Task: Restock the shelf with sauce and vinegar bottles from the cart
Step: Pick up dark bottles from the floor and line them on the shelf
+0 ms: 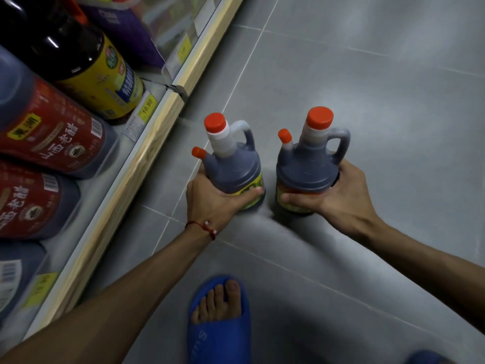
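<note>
I hold two dark vinegar jugs upright over the grey floor, each with an orange cap, a small orange spout and a handle. My left hand [210, 198] grips the body of the left jug [232, 164], which has a yellow-green label. My right hand [338, 193] grips the right jug [309, 169], which has a red and yellow label. The shelf [147, 143] with its pale wood edge runs along the left, a short way from the left jug. The cart is not in view.
On the shelf lie red-labelled vinegar jugs [52, 137] and a large dark bottle with a yellow label [86, 64]. Yellow price tags [147, 109] line the shelf edge. My foot in a blue slipper [217, 319] stands on the tiled floor [367, 88] below my arms.
</note>
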The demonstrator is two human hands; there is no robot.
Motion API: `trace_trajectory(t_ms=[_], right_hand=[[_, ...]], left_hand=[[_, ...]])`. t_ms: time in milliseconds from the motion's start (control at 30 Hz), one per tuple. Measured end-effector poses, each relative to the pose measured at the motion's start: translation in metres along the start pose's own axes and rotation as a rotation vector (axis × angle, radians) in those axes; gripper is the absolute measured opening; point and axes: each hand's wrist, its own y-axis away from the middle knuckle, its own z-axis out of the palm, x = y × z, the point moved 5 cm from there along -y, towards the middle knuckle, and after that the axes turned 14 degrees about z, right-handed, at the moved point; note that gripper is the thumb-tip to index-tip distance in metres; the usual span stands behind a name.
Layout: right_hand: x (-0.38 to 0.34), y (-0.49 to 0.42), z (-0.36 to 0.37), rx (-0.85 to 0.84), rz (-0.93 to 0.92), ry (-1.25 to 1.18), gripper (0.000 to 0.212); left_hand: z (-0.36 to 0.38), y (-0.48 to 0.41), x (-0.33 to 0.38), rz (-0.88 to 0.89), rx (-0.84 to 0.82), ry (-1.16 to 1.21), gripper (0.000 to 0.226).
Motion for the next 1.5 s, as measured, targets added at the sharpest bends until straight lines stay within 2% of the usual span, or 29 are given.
trace_trajectory(t_ms=[233, 400, 533, 667, 867, 933, 1100, 1300, 1433, 1500], right_hand=[[-0.081, 0.040, -0.032, -0.028, -0.015, 0.094, 0.083], [-0.155, 0.083, -0.054, -0.212, 0.037, 0.145, 0.093], [-0.230, 0.128, -0.072, -0.297, 0.040, 0.188, 0.077], [-0.314, 0.169, -0.096, -0.357, 0.014, 0.184, 0.076], [-0.437, 0.219, -0.136, -0.447, -0.183, 0.274, 0.073], [-0.472, 0.234, -0.147, -0.486, -0.228, 0.315, 0.079], [-0.527, 0.271, -0.176, -0.566, -0.308, 0.355, 0.083], [-0.583, 0.319, -0.205, -0.643, -0.415, 0.463, 0.079], [-0.627, 0.347, -0.214, -0.687, -0.495, 0.521, 0.075], [-0.647, 0.361, -0.215, -0.689, -0.499, 0.512, 0.071]], left_hand=[[-0.060, 0.048, 0.080, -0.211, 0.045, -0.038, 0.093], [-0.120, 0.080, 0.170, -0.330, 0.094, -0.026, 0.101], [-0.174, 0.093, 0.241, -0.392, 0.137, -0.010, 0.105], [-0.227, 0.107, 0.310, -0.480, 0.264, 0.112, 0.100], [-0.286, 0.129, 0.413, -0.474, 0.359, 0.101, 0.090], [-0.301, 0.140, 0.441, -0.480, 0.390, 0.081, 0.090], [-0.334, 0.171, 0.518, -0.480, 0.478, -0.018, 0.086], [-0.368, 0.202, 0.591, -0.408, 0.596, 0.039, 0.085], [-0.396, 0.215, 0.635, -0.359, 0.711, 0.068, 0.067], [-0.415, 0.221, 0.650, -0.346, 0.754, 0.089, 0.069]])
